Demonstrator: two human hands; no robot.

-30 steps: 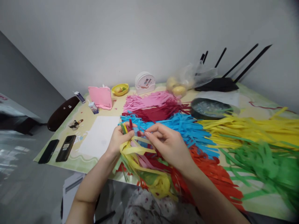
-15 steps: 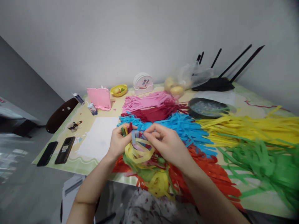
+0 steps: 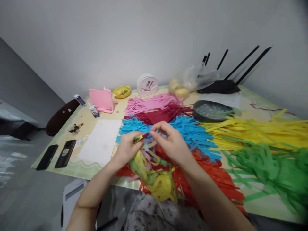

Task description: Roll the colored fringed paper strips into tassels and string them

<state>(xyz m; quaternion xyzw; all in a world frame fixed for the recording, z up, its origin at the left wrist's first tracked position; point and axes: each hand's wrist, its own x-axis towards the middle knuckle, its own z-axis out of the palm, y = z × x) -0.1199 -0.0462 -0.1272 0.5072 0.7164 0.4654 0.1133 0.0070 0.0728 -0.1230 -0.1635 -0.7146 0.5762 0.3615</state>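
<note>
My left hand (image 3: 130, 146) is closed around a bunch of coloured strips (image 3: 139, 138), whose red, yellow and green ends poke out between thumb and fingers. Close by on the right, my right hand (image 3: 167, 138) is pinched at the tip of that bunch; what lies between its fingertips is too small to make out. Below both hands hangs a loose tangle of yellow and pale green strips (image 3: 162, 189), reaching over the table's front edge. Blue strips (image 3: 194, 134) lie behind the hands, and red strips (image 3: 214, 178) spread under my right forearm.
Pink strips (image 3: 154, 103) and dark red strips (image 3: 156, 117) lie farther back. Yellow strips (image 3: 260, 133) and green strips (image 3: 269, 170) cover the right side. A dark bowl (image 3: 198, 116), white paper (image 3: 98, 142), two phones (image 3: 65, 154) and a pink tablet case (image 3: 102, 100) also occupy the table.
The strip ends in my left hand have tipped over to the right. The yellow loops beneath have dropped lower, and my right hand has risen slightly.
</note>
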